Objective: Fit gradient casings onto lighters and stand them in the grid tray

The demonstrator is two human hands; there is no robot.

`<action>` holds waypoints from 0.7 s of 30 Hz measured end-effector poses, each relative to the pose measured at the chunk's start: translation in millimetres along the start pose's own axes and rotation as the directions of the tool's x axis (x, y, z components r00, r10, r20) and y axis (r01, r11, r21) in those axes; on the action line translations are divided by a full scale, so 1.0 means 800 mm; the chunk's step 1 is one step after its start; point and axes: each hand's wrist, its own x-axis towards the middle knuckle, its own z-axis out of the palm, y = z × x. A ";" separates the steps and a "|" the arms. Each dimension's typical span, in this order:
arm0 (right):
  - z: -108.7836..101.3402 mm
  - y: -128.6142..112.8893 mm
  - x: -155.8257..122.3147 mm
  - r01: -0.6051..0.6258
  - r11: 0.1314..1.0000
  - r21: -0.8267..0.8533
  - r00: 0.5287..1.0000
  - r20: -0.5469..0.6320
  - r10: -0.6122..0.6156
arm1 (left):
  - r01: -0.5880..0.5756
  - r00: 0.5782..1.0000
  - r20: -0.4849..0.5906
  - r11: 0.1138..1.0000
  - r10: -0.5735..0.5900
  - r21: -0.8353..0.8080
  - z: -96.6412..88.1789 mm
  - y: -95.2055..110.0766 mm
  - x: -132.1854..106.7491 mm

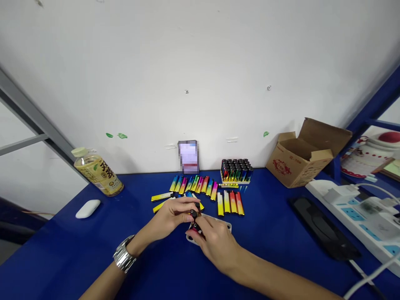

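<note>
My left hand (170, 217), with a metal watch (124, 254) on its wrist, is closed around a black-topped lighter (193, 214), thumb and fingers near its top. Close against it, my right hand (218, 239) grips another black-topped lighter (196, 227) with some pink showing; the fingers hide most of both bodies. Beneath the hands lies a white holder plate (228, 225) with holes along its edge, largely covered. Beyond them, a row of shiny multicoloured lighters (200, 183) lies on the blue table. Several yellow, white and red lighters (230, 203) lie to the right.
A full rack of black-topped lighters (236, 171) stands by the wall, near an open cardboard box (293, 164). A phone (189, 157) leans on the wall. At left are a drink bottle (98, 173) and white case (88, 208); at right, a black device (325, 227) and power strip (353, 214).
</note>
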 end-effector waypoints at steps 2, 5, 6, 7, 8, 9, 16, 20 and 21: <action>-0.006 -0.009 0.007 -0.055 0.995 -0.078 0.990 0.124 0.065 | -0.010 1.000 0.023 0.999 0.009 0.035 -0.004 0.002 0.002; -0.014 -0.014 0.018 -0.211 0.977 -0.039 0.944 0.252 0.214 | -0.016 1.000 0.002 0.997 0.016 0.081 -0.004 -0.002 0.001; -0.014 -0.013 0.021 -0.273 0.962 0.011 0.925 0.278 0.260 | -0.016 1.000 -0.018 0.997 0.017 0.081 -0.002 -0.005 0.000; -0.014 -0.011 0.022 -0.328 0.943 0.064 0.908 0.298 0.295 | -0.013 0.999 -0.043 0.997 0.016 0.074 0.001 -0.009 -0.001; -0.012 -0.008 0.023 -0.368 0.923 0.108 0.895 0.312 0.320 | -0.009 0.997 -0.072 0.998 0.014 0.064 0.004 -0.014 -0.003; -0.010 -0.004 0.022 -0.388 0.911 0.138 0.888 0.319 0.330 | -0.005 0.995 -0.101 0.999 0.010 0.054 0.007 -0.018 -0.005; -0.005 0.000 0.010 -0.262 0.963 0.057 0.923 0.305 0.233 | 0.030 0.959 -0.279 0.998 -0.043 -0.051 0.028 -0.035 -0.019; -0.014 -0.005 0.014 -0.215 0.976 -0.035 0.928 0.303 0.216 | 0.045 0.931 -0.357 0.996 -0.071 -0.082 0.030 -0.032 -0.026; -0.015 -0.005 0.015 -0.209 0.977 -0.051 0.931 0.297 0.214 | 0.051 0.925 -0.371 0.994 -0.082 -0.093 0.030 -0.031 -0.027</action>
